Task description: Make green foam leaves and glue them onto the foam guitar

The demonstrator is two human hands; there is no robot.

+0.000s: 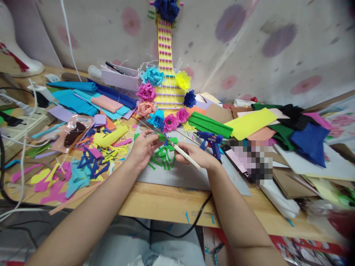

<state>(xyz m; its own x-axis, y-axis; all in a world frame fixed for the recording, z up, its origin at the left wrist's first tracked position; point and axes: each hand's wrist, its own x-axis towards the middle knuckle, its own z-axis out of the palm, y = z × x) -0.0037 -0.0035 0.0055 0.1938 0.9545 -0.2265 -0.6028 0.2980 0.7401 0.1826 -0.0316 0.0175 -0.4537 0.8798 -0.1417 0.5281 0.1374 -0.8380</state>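
Note:
My right hand (194, 153) is closed around the white handles of a pair of scissors (186, 156), whose blades point up and left toward my other hand. Pinched in my left hand (144, 147) is a small piece of green paper (161, 137), close to the blades. Below both hands, green paper strips (163, 158) lie in a loose heap on a grey cutting mat (172, 179). Just behind stands a yellow paper guitar (168, 90) with crepe paper flowers around its body. Whether the blades touch the paper I cannot make out.
A blue glue gun (210, 139) and a phone (238, 162) lie to the right. Coloured scraps (95, 155) cover the table's left side, near a power strip (16, 129). Folded green crepe paper (210, 125) and yellow sheets (251, 123) lie at the back right. A black cable (199, 218) hangs over the front edge.

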